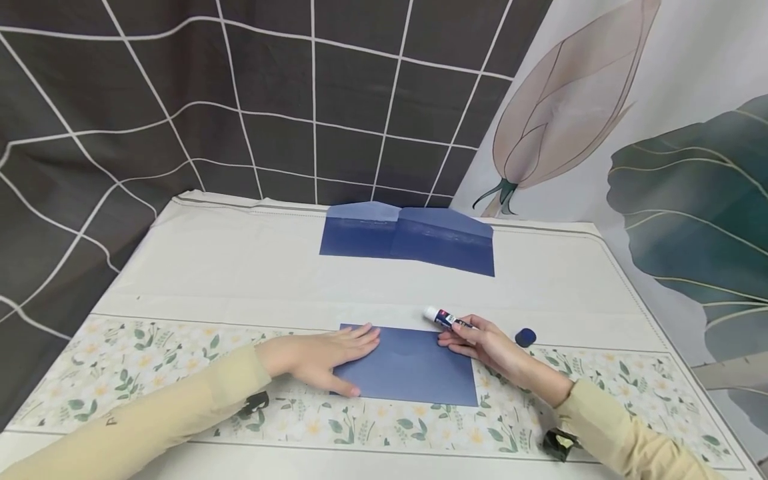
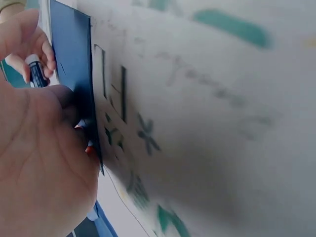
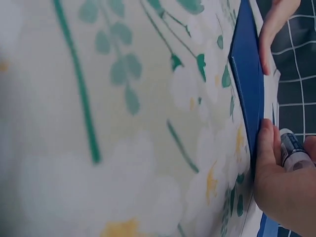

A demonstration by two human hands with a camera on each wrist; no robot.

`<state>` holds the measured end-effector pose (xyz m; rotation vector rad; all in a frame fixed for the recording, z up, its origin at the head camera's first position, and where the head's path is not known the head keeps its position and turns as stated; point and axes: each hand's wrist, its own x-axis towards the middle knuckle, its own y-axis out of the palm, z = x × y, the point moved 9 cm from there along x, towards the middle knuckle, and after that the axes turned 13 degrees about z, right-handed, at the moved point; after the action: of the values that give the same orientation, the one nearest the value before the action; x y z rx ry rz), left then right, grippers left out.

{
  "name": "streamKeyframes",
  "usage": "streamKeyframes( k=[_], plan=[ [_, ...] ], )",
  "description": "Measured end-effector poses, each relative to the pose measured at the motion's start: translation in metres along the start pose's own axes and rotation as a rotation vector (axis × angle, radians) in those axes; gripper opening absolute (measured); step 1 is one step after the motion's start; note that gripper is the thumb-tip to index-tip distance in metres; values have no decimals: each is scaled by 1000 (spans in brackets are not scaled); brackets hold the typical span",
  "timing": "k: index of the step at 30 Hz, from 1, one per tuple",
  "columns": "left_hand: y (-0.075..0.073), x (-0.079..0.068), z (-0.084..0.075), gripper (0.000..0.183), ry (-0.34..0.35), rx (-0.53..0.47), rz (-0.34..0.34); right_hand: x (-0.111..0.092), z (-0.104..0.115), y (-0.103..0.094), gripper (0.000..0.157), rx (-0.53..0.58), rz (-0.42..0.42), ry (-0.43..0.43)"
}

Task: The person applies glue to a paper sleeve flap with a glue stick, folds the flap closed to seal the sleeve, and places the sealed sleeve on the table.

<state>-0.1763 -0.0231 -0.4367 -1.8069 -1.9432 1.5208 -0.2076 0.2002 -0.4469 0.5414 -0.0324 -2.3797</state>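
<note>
A blue paper envelope (image 1: 414,373) lies in front of me on the flowered band of the tablecloth. Flat on its left side, my left hand (image 1: 327,358) rests with fingers spread. My right hand (image 1: 489,347) holds a glue stick (image 1: 447,318) between thumb and fingers, its white end pointing left over the envelope's top right corner. In the right wrist view the glue stick (image 3: 292,148) shows beside the fingers, and the blue envelope (image 3: 247,74) runs along the cloth. The left wrist view has the left palm (image 2: 44,158) over the envelope's edge (image 2: 74,44).
A dark blue cap (image 1: 525,337) lies right of the right hand. Two overlapping blue envelopes (image 1: 444,240) with lighter flaps lie at the table's back edge. Dark gridded cloth (image 1: 270,100) and a leaf-printed curtain (image 1: 600,133) hang behind the white tablecloth (image 1: 240,260).
</note>
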Motion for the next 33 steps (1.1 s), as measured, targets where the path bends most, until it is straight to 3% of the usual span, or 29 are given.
streamKeyframes(
  k=[8, 13, 16, 22, 33],
  plan=[
    [2, -16, 4, 77, -3, -36, -84, 0, 0, 1, 31, -8, 9, -5],
    [-17, -18, 1, 65, -19, 66, -304, 0, 2, 0, 30, -1, 15, -20],
    [-29, -15, 1, 71, -54, 93, -392, 0, 2, -1, 29, 24, 21, -37],
    [-42, -3, 7, 96, -103, 87, -394, -1, 3, -6, 21, 133, 35, -86],
    [-46, -1, 17, 96, -43, -72, -365, -15, 22, -8, 15, 270, 85, -248]
  ],
)
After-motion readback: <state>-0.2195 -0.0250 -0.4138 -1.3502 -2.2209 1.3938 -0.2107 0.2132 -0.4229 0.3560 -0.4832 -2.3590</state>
